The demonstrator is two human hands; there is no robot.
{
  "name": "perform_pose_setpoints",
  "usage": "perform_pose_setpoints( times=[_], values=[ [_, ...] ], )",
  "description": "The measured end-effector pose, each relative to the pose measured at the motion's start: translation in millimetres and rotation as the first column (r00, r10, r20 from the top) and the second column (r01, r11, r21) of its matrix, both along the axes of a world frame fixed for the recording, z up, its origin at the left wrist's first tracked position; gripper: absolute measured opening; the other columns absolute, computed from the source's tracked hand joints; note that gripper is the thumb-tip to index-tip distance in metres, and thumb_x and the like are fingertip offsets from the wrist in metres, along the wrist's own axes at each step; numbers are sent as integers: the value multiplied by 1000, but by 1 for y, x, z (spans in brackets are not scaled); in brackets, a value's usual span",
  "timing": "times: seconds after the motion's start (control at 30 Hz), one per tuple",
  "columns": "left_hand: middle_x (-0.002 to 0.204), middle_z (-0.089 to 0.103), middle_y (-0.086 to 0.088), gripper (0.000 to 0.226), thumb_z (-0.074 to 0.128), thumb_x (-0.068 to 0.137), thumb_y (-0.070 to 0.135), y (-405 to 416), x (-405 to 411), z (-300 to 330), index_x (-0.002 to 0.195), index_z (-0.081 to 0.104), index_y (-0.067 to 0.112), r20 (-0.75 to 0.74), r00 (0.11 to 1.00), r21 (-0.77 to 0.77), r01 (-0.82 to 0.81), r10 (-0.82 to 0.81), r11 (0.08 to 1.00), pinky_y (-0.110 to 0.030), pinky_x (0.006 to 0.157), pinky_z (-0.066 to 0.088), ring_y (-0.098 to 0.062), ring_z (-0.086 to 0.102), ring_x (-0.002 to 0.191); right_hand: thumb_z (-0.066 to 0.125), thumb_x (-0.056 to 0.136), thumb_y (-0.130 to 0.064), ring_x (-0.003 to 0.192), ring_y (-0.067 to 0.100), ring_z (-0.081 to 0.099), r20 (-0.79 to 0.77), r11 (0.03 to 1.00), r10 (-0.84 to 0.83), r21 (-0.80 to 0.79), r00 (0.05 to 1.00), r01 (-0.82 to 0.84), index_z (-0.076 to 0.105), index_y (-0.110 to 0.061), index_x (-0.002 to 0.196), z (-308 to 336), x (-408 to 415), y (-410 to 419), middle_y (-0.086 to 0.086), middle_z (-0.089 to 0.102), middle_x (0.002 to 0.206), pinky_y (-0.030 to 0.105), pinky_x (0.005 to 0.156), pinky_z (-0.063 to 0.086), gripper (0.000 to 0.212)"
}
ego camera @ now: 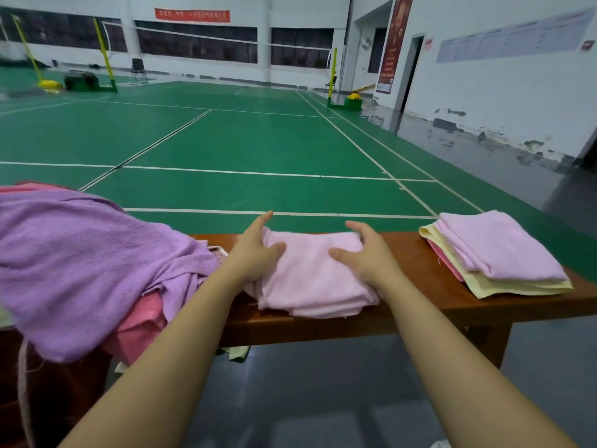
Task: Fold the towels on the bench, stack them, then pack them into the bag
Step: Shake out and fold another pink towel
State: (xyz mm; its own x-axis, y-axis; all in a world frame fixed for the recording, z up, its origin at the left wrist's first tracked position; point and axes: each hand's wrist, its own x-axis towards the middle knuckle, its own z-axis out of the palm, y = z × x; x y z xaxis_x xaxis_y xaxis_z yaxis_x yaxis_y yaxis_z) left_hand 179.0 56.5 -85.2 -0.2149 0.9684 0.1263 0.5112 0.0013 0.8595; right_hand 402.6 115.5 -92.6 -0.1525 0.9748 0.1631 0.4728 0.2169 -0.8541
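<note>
Item: folded pale pink towel (310, 273), several layers thick, lying mid-desk (403, 250) between an unfolded heap and a finished stack

Left hand (255, 250): on the towel's left edge, thumb pressed onto the top face, fingers reaching over the far corner; it grasps that side

Right hand (365, 253): on the right edge, thumb on top, fingers curled over the far side; it grasps that side likewise

Stack of folded towels (497, 257): right end of the desk, well apart from the hands; lilac-pink on top, pale yellow beneath, a darker pink edge showing at the bottom

Unfolded heap: large purple towel (87, 263) draped over a coral pink one (142, 321), left end, partly hanging off the front

Bag: not in view

Step in hand, by judgement: lifting the folded piece across to the stack. Handling note: keep both sides pinched evenly so the layers do not slide or fan open; carry it level; set it down square on the stack, edges aligned, then press flat
</note>
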Motion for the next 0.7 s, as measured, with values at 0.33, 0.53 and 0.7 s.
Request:
perform_pose_setpoints(
  times=[0.33,0.53,0.7],
  values=[
    [82,72,1,15,65,96,33,-13,7,34,94,69,19,-257,947,-101,171,-192,980,-30,60,54,-16,69,71,47,101,-52,135,16,48,468,972,189,37,864,-232,67,-32,109,-4,1,-6,-9,54,145,42,112,37,29],
    [94,78,-4,38,51,104,42,-22,33,22,101,74,13,-154,838,-534,376,-524,758,-19,64,52,-16,70,77,7,77,-81,123,28,54,602,980,196,-96,774,-173,66,-31,115,-3,-8,-4,-1,63,132,50,106,42,86],
    [109,70,-10,46,45,102,51,-7,14,11,107,70,12,-539,792,-362,89,-286,928,-31,80,45,-24,60,90,14,104,-58,124,36,47,722,981,182,-183,668,-69,54,-32,141,18,-19,-20,17,50,138,47,106,39,61]
  ],
)
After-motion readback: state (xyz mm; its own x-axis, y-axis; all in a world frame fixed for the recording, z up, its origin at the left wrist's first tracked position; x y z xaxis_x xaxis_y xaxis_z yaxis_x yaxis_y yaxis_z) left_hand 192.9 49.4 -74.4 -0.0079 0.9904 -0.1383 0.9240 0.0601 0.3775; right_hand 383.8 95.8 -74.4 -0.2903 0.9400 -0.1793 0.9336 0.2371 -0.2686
